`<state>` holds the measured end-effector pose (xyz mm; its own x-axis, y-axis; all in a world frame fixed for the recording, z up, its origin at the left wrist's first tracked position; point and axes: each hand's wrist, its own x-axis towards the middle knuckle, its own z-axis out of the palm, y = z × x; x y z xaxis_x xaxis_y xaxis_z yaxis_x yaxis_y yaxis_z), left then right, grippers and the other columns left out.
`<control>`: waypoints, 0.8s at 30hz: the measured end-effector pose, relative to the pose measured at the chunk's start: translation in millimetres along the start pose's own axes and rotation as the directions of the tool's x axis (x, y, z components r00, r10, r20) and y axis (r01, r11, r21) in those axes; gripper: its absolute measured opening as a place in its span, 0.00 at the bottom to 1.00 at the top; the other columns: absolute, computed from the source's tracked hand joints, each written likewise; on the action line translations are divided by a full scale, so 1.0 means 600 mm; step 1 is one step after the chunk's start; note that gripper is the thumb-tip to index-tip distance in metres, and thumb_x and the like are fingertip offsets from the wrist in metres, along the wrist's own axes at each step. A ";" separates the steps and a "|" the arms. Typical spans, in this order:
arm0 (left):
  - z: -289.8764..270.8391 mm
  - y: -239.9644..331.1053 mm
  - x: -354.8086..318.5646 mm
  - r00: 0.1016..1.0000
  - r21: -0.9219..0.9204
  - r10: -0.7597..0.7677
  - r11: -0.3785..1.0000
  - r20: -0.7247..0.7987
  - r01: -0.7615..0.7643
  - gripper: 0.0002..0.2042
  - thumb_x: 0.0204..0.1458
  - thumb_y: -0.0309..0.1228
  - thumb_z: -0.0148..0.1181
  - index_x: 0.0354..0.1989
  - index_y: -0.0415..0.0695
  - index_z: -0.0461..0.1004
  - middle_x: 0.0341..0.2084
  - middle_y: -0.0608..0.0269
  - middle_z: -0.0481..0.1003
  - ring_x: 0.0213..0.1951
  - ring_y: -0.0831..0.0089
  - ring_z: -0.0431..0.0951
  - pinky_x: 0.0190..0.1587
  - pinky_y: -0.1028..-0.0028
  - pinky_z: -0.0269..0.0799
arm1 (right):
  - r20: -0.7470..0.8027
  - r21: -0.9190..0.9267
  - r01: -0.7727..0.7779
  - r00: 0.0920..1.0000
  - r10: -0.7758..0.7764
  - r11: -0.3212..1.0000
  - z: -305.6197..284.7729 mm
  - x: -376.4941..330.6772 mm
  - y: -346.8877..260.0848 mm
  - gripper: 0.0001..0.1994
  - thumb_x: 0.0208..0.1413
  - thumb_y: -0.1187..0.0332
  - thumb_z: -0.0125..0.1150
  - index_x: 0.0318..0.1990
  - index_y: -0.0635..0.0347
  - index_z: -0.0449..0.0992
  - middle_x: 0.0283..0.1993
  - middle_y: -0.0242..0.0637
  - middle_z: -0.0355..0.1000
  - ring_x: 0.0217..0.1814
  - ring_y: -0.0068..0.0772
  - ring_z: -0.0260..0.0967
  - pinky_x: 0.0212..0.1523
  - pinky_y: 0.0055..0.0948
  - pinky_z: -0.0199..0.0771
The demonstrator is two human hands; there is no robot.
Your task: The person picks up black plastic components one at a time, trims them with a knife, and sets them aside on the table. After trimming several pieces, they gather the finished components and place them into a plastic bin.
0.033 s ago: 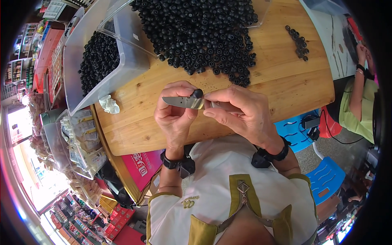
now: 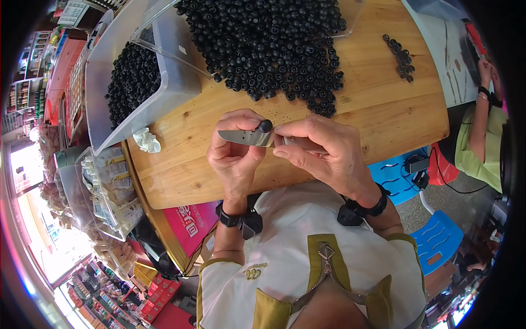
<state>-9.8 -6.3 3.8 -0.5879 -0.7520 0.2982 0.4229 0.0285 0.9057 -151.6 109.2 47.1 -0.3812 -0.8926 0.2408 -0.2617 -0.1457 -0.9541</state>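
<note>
A small round black bead-like piece sits at the top edge of a flat steel knife blade, just above the near edge of the round wooden table. The left hand is curled shut around the piece, thumb and fingertips pinching it against the blade, whose point juts out to the left. The right hand is closed on the knife's handle end — fingers folded over it, forefinger stretched along the top towards the piece — so the handle itself is mostly hidden. Both hands touch each other at the piece.

Beyond them, a wide heap of the same black round pieces covers the far part of the table, and a small separate cluster lies to the right. To the left, a clear plastic tub holds more of them, with a crumpled white scrap just beside it. Another person's arm shows at the right rim.
</note>
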 end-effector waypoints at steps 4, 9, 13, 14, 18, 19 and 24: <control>0.008 0.002 0.000 1.000 -0.006 0.016 1.000 -0.018 -0.016 0.15 0.49 0.20 0.68 0.45 0.37 0.73 0.46 0.54 0.72 0.43 0.72 0.76 0.48 0.72 0.75 | -0.021 0.013 0.018 1.000 -0.018 1.000 0.001 0.002 -0.001 0.11 0.54 0.75 0.68 0.44 0.63 0.78 0.37 0.37 0.77 0.33 0.20 0.76 0.30 0.19 0.76; 0.010 0.003 0.002 1.000 -0.033 -0.005 0.999 -0.023 0.005 0.12 0.52 0.18 0.64 0.44 0.37 0.72 0.46 0.53 0.72 0.43 0.71 0.76 0.47 0.72 0.76 | -0.051 0.030 -0.001 0.999 0.003 1.000 -0.003 0.001 -0.006 0.09 0.54 0.75 0.67 0.42 0.64 0.77 0.36 0.37 0.78 0.32 0.19 0.75 0.30 0.19 0.74; 0.009 -0.001 -0.001 0.999 -0.041 0.008 0.999 -0.049 -0.010 0.11 0.53 0.18 0.63 0.43 0.37 0.71 0.45 0.53 0.72 0.43 0.70 0.77 0.48 0.71 0.77 | -0.070 0.003 -0.005 0.998 0.005 1.000 -0.008 0.001 -0.003 0.09 0.54 0.74 0.68 0.42 0.64 0.77 0.36 0.35 0.78 0.29 0.17 0.72 0.28 0.18 0.71; 0.011 0.000 0.000 0.999 -0.058 0.001 0.998 -0.043 -0.003 0.11 0.52 0.17 0.63 0.43 0.37 0.71 0.45 0.53 0.72 0.43 0.70 0.77 0.47 0.70 0.77 | -0.054 -0.006 0.004 0.999 -0.005 1.000 -0.010 0.001 -0.005 0.09 0.54 0.74 0.68 0.42 0.64 0.77 0.35 0.35 0.78 0.28 0.16 0.71 0.27 0.17 0.69; 0.014 0.002 0.003 0.999 -0.072 0.004 0.997 -0.043 -0.007 0.11 0.51 0.15 0.62 0.42 0.37 0.71 0.44 0.53 0.72 0.41 0.70 0.77 0.46 0.68 0.79 | -0.036 0.009 -0.008 0.999 0.008 1.000 -0.011 0.001 -0.008 0.08 0.55 0.74 0.67 0.41 0.64 0.78 0.35 0.33 0.78 0.26 0.13 0.66 0.26 0.16 0.65; 0.015 0.003 0.003 0.999 -0.072 0.005 0.997 -0.044 -0.008 0.11 0.51 0.15 0.62 0.42 0.37 0.71 0.44 0.53 0.72 0.41 0.70 0.77 0.46 0.68 0.79 | -0.035 0.008 -0.006 0.999 0.007 1.000 -0.013 0.003 -0.009 0.08 0.55 0.74 0.67 0.41 0.64 0.78 0.35 0.33 0.78 0.26 0.13 0.66 0.26 0.16 0.65; -0.002 0.019 0.010 0.991 -0.127 0.091 0.987 -0.096 -0.103 0.10 0.51 0.18 0.62 0.40 0.38 0.71 0.40 0.53 0.72 0.37 0.67 0.78 0.42 0.67 0.81 | -0.134 -0.026 -0.199 0.972 0.194 0.980 -0.026 0.003 0.024 0.08 0.56 0.75 0.66 0.42 0.64 0.78 0.35 0.31 0.78 0.34 0.15 0.70 0.36 0.17 0.71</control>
<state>-7.9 -11.4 15.5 -0.4778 -0.8063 0.3487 0.5654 0.0215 0.8245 -170.2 112.3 36.6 -0.5401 -0.8384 0.0732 -0.2035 0.0457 -0.9780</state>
